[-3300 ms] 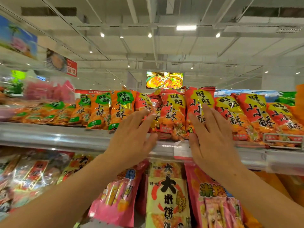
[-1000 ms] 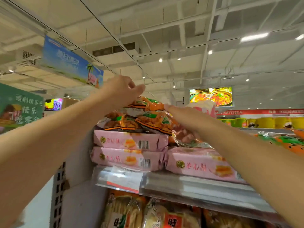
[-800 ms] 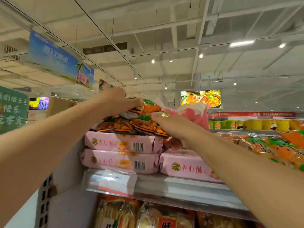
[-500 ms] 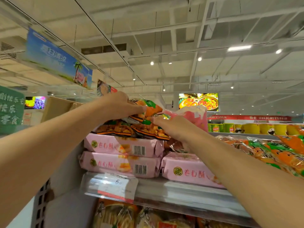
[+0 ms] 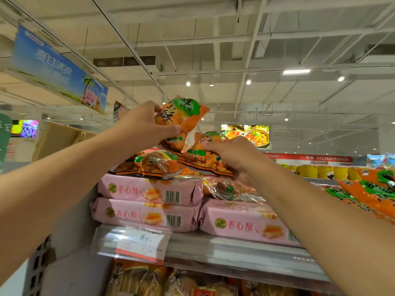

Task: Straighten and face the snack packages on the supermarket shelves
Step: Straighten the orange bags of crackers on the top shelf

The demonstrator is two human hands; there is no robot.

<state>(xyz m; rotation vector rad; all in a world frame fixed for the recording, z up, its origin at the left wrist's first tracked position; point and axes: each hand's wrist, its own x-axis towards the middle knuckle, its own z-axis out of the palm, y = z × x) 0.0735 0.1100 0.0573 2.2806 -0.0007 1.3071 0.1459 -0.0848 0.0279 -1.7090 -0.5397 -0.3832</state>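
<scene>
My left hand (image 5: 144,124) grips an orange snack bag with a green label (image 5: 183,113) and holds it upright above the top shelf's left end. My right hand (image 5: 233,153) grips another orange bag (image 5: 205,157) lying on the pile. Below them more orange bags (image 5: 154,165) lie flat on stacked pink wafer packages (image 5: 149,190). A third pink package (image 5: 241,225) lies to the right on the shelf.
The metal shelf edge (image 5: 213,248) carries a price tag (image 5: 142,242). More orange bags (image 5: 367,193) lie along the shelf at the right. Snack bags (image 5: 139,280) fill the shelf below. A blue hanging banner (image 5: 57,69) is at the upper left.
My left hand has lifted an orange bag off the pile and stood it upright. My right hand has let go of the pink bag and taken hold of an orange bag on the pile.
</scene>
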